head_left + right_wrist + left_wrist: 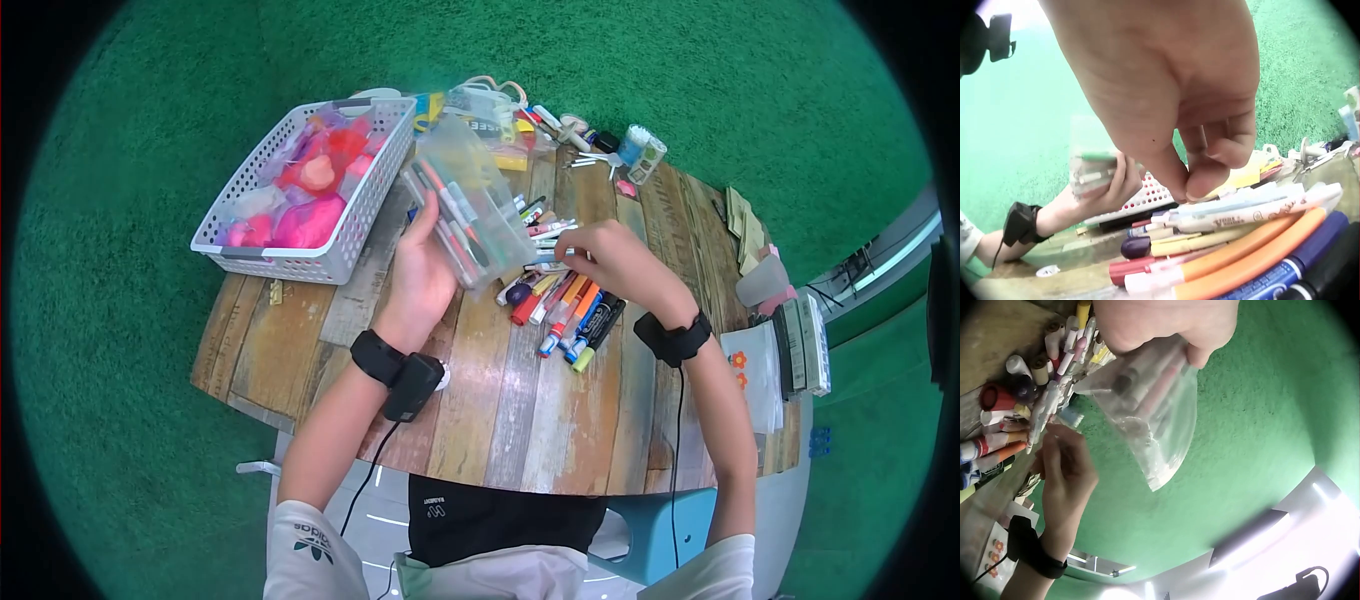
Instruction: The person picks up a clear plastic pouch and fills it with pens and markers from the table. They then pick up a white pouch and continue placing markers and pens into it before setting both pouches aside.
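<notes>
My left hand (420, 278) grips a clear plastic container (502, 215), tilted, with several pens (456, 202) inside. In the left wrist view its fingers curl over the container (1172, 453). My right hand (615, 262) is at the upper right of a heap of pens and markers (570, 310), fingers loosely bent and pointing down. The right wrist view has this hand (1179, 94) with its fingertips close above a light-coloured pen (1241, 201); whether they touch it is unclear. Orange markers (1254, 256) lie nearer the camera.
A white perforated basket (350, 225) of pink and red soft material stands at the left. Behind the heap are a tub of cotton swabs (634, 148) and a yellow item (512, 161). Papers (757, 365) and a stack of boxes (806, 345) sit at the right edge.
</notes>
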Demonstrator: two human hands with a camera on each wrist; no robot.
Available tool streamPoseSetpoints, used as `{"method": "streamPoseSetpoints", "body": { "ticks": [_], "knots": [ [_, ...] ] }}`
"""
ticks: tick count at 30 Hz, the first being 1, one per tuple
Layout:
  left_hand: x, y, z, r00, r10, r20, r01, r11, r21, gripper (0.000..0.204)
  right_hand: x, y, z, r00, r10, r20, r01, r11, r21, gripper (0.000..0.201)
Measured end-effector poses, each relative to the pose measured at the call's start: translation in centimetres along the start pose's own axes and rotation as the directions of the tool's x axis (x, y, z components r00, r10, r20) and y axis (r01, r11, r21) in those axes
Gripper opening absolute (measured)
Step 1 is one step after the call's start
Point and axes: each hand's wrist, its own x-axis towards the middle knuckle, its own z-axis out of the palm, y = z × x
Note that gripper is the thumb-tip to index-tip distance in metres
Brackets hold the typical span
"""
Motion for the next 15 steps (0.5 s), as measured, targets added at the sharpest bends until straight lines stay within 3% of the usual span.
{"method": "streamPoseSetpoints", "body": {
  "ticks": [2,5,8,15],
  "knots": [
    [0.3,-0.1,-0.5,1.0,-0.015,0.026,0.014,1.0,0.019,0.049,-0.1,-0.3,0.0,0.99,0.135,0.027,-0.132,0.988,-0.085,0.016],
    [0.2,0.1,-0.3,1.0,-0.007,0.017,0.008,0.998,-0.062,0.048,-0.5,1.2,1.4,0.986,0.16,0.036,-0.149,0.967,-0.207,0.021],
    [-0.7,0.6,1.2,0.998,0.011,-0.061,-0.019,0.993,-0.119,0.04,-0.7,1.6,2.0,0.989,0.146,0.0,-0.142,0.957,-0.252,0.022],
    [-0.5,0.9,1.1,0.987,-0.005,-0.16,-0.017,0.991,-0.132,0.048,-2.0,1.5,1.1,0.991,0.101,0.091,-0.083,0.978,-0.189,0.022]
  ]
}}
